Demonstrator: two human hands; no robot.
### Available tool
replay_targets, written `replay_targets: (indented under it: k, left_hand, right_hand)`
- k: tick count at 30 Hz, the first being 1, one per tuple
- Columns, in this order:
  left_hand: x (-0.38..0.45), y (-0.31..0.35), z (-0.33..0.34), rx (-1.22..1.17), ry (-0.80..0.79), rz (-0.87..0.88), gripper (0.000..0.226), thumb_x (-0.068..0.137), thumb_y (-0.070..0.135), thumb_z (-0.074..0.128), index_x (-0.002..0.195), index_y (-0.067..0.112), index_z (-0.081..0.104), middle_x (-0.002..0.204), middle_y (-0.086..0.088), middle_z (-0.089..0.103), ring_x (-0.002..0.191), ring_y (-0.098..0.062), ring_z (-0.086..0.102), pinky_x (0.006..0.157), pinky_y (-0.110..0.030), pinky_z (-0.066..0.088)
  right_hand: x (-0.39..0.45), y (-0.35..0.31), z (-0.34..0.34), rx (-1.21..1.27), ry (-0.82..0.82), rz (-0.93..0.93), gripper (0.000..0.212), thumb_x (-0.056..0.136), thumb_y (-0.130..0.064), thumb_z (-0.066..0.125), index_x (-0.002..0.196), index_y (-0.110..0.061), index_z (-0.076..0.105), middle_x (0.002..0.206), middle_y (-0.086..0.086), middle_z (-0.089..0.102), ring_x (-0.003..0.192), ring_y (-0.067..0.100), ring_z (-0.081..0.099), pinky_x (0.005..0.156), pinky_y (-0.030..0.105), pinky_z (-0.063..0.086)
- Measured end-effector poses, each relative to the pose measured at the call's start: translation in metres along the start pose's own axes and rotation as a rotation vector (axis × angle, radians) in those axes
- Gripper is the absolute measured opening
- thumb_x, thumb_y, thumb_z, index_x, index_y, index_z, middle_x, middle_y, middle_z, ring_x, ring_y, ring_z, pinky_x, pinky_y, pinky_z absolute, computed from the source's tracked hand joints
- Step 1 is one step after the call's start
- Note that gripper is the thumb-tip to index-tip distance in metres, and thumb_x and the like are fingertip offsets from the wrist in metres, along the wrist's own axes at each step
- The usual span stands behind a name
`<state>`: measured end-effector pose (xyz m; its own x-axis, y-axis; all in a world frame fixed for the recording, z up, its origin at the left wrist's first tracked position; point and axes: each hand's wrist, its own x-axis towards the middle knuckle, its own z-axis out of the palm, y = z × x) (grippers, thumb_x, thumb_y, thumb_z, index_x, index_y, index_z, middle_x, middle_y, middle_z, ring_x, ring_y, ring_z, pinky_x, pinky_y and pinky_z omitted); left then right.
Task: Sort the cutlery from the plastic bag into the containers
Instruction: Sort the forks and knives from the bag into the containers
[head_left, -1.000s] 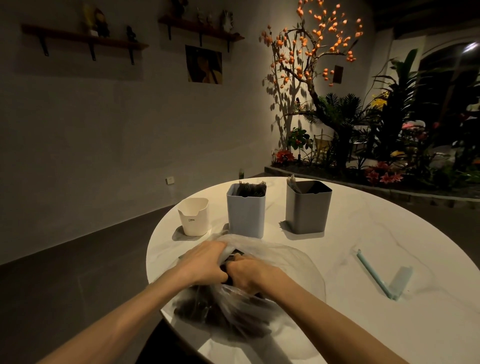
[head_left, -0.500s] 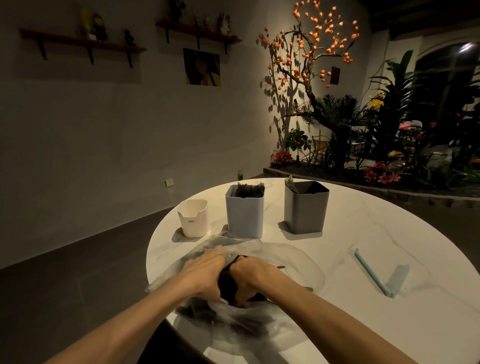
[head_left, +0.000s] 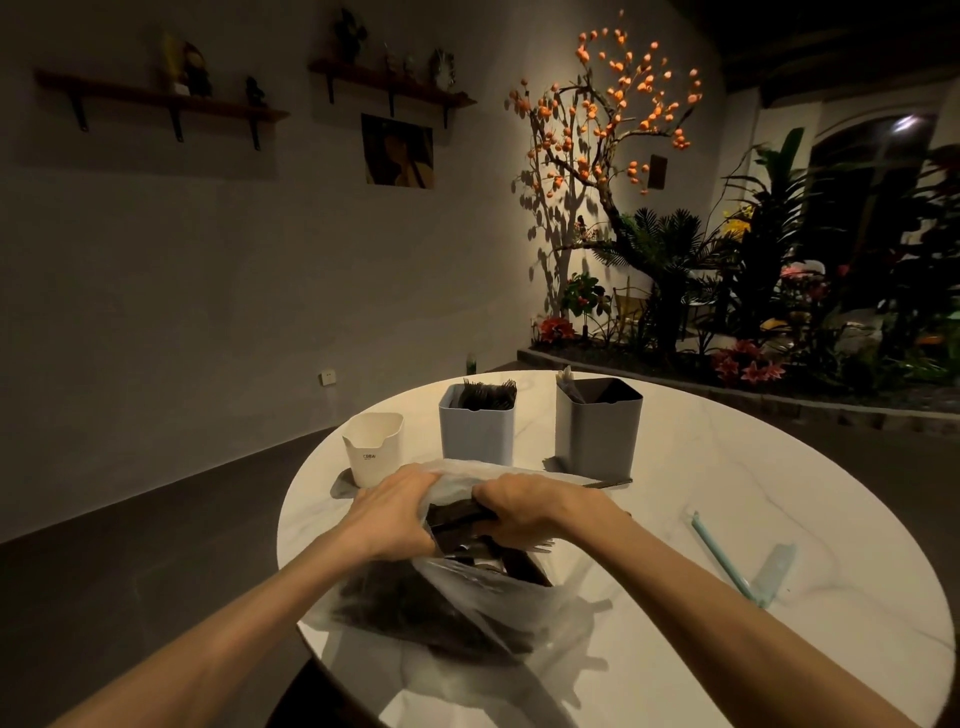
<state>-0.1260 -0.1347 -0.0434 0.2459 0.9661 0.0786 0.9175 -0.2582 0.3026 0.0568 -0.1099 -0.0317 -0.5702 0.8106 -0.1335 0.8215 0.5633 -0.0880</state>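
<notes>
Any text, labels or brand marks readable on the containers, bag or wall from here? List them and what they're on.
Small dark print on the front of the white cup: too small and blurred to read with confidence.
Light blue container: no text visible.
Grey container: no text visible.
Plastic bag: no print visible.
Wall picture: an image, no readable words.

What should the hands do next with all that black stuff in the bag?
Probably lift the dark bundle of cutlery clear of the plastic bag. Both the left hand and the right hand already grip it at the bag's mouth, and the containers behind, like the light blue container, stand open.
</notes>
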Motion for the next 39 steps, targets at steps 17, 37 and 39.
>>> replay_targets:
  k: [17, 37, 39]
  left_hand:
    - [0.012, 0.008, -0.005, -0.139, 0.087, -0.125, 0.064, 0.084, 0.001, 0.063, 0.142, 0.023, 0.047, 0.138, -0.003, 0.055, 0.114, -0.018, 0.051, 0.083, -0.028, 0.047]
    - [0.035, 0.046, 0.001, -0.730, -0.317, 0.178, 0.006, 0.088, 0.023, 0.076, 0.087, 0.025, 0.082, 0.104, 0.008, 0.075, 0.109, -0.013, 0.065, 0.107, -0.037, 0.046]
    - [0.033, 0.053, 0.002, -0.640, -0.618, 0.346, 0.015, 0.090, 0.017, 0.074, 0.104, 0.021, 0.079, 0.121, 0.002, 0.072, 0.121, -0.014, 0.061, 0.112, -0.033, 0.043]
  right_hand:
    - [-0.022, 0.028, -0.004, 0.243, 0.014, 0.074, 0.014, 0.104, -0.022, 0.050, 0.108, -0.010, 0.055, 0.095, 0.006, 0.057, 0.082, 0.021, 0.051, 0.068, 0.031, 0.041]
    - [-0.056, 0.086, -0.043, 1.523, 0.336, -0.042, 0.023, 0.103, -0.025, 0.056, 0.084, -0.015, 0.049, 0.069, -0.001, 0.041, 0.060, 0.011, 0.036, 0.056, 0.023, 0.034]
    - [-0.054, 0.090, -0.044, 1.654, 0.368, -0.050, 0.020, 0.103, -0.025, 0.055, 0.086, -0.016, 0.050, 0.070, -0.002, 0.038, 0.058, 0.009, 0.032, 0.053, 0.021, 0.032]
